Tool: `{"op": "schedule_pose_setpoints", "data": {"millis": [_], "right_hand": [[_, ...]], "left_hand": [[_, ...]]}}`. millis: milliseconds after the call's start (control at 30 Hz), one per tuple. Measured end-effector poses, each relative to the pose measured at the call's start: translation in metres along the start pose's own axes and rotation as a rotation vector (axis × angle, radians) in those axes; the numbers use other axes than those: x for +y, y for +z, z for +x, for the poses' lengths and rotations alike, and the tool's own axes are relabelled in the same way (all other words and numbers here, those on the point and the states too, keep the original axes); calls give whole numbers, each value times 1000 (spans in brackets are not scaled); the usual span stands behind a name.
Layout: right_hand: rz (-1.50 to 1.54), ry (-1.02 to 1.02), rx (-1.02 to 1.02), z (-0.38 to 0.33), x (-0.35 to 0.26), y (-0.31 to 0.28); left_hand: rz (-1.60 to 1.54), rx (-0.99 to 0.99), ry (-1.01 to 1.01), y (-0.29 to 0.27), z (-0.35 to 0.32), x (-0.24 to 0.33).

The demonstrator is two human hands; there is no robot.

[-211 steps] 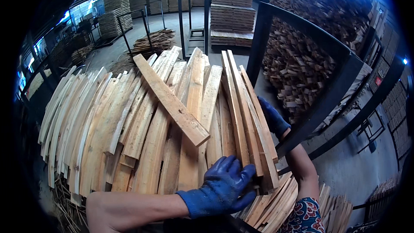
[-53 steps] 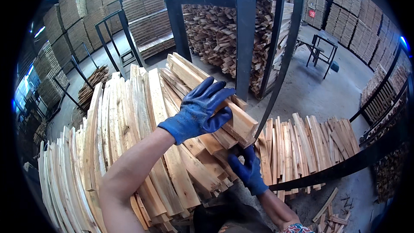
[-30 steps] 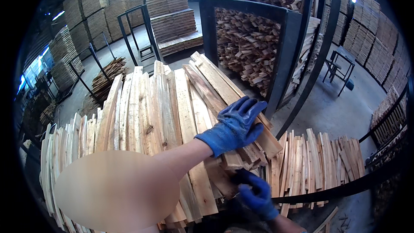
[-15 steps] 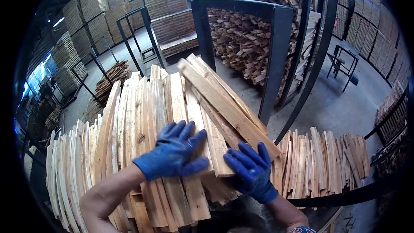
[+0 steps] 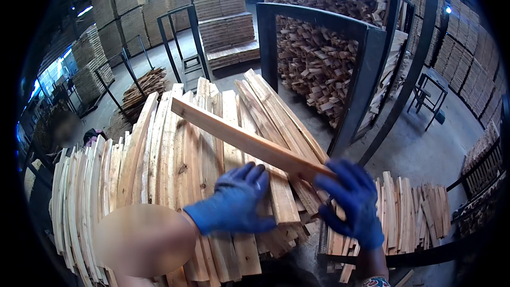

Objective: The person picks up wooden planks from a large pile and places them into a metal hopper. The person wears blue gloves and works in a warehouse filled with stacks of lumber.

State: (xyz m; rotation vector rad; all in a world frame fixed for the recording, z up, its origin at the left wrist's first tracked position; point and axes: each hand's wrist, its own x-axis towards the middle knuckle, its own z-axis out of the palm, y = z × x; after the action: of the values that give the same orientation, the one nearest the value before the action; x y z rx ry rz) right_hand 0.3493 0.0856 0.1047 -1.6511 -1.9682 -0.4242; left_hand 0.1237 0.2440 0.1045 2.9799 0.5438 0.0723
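Note:
My right hand (image 5: 353, 204), in a blue glove, grips the near end of a wooden board (image 5: 244, 143). The board is raised and slants to the far left across the pile. Fingers apart, my blue-gloved left hand (image 5: 234, 199) lies on the boards at the near middle. Beneath both hands is a broad pile of pale, rough boards (image 5: 175, 175), most lying lengthwise away from me. Several boards (image 5: 284, 114) lie at a slant on its right part, beyond my right hand.
Dark metal frame posts (image 5: 372, 64) stand right of the pile. Farther right lies a lower stack of boards (image 5: 406, 212), behind a dark curved bar (image 5: 419, 258). Large wood stacks (image 5: 319, 69) rise at the back. A small metal stand (image 5: 427, 98) is on the floor at right.
My right hand has moved right and taken hold of a board, whose far end has swung left over the pile. My left hand has shifted slightly right and nearer. The view has turned slightly.

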Motion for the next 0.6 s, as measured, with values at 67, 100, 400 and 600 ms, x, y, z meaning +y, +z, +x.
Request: {"op": "schedule_pose_setpoints", "data": {"millis": [67,100,400,600], "right_hand": [[-17,81,-49,-1,13,10],[70,106,-99,-4,21,22],[242,254,214,-19,4,47],[281,285,244,0,-13,56]], "left_hand": [[-277,-26,-2,-12,3,-15],[-325,15,-29,-11,7,-25],[-144,131,-125,2,83,-48],[-160,74,-53,3,84,-68]]}}
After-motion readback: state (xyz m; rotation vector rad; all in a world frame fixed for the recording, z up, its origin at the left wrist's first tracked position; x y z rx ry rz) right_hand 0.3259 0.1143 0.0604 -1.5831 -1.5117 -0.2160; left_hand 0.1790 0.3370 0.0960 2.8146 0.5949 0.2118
